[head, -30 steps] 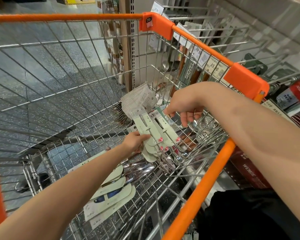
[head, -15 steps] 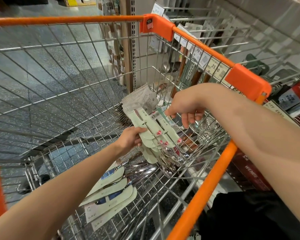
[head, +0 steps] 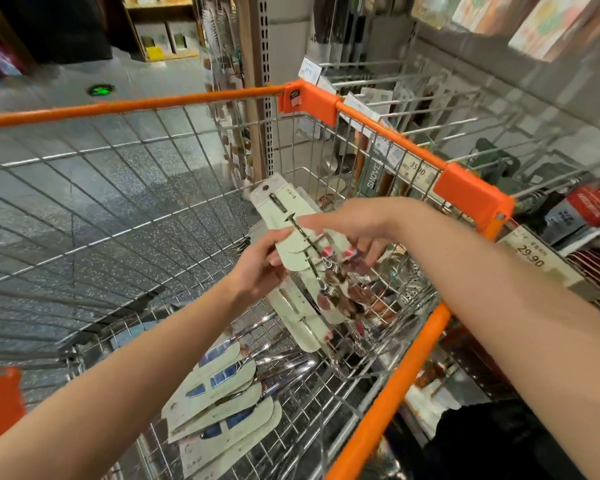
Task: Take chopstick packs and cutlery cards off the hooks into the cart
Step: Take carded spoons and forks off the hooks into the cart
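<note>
Left hand [head: 260,268]: at the centre of the frame, its grip grasping a fanned bunch of pale green cutlery cards [head: 291,244] by their left edge, thumb on top.
Right hand [head: 350,226]: just right of the bunch, fingers curled onto its right side; whether this grip pinches a card I cannot tell.
Bunch: held tilted above the cart [head: 388,410] interior, blurred spoons hanging below it.
Loose cards [head: 222,407]: a stack lying on the cart's wire floor, lower centre.
Display hooks [head: 440,126]: upper right, beyond the orange rim.

head view, down into cart [head: 388,403]
</note>
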A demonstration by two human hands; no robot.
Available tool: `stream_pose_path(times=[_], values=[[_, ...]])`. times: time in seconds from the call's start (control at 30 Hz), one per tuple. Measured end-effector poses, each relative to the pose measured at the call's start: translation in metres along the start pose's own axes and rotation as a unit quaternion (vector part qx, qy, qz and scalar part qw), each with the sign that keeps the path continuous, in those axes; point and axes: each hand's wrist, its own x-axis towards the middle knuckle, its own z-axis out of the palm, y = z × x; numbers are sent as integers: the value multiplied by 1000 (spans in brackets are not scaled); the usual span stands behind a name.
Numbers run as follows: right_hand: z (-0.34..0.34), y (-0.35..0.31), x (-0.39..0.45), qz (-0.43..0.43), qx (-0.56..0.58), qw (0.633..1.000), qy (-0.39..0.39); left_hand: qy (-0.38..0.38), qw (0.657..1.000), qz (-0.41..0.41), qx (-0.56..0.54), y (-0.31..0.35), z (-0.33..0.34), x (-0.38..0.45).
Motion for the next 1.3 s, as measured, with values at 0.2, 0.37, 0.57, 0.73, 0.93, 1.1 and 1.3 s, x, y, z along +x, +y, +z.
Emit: stream_pose_path(times=[0.2, 0.37, 0.57, 0.73, 0.93, 1.1, 1.3], values=[[-8, 0, -7, -57, 124, 982, 127, 5, 998, 39, 47, 46, 40, -7], [-12, 1, -32, -144, 344, 918, 136, -19, 993, 75, 85, 80, 74, -14], [-22, 1, -80, -222, 476, 810, 261, -9, 979, 123, 164, 118, 146, -23], [-36, 36, -123, -254, 551, 721, 334, -11, 966, 130, 221, 119, 217, -24], [-46, 90, -172, -296, 560, 620, 464, -127, 959, 37, 251, 68, 282, -29], [-49, 136, -207, -267, 508, 613, 543, -264, 926, -102, 249, 35, 327, -52], [-45, 176, -228, -289, 506, 620, 525, -331, 914, -76, 224, -7, 346, -41]])
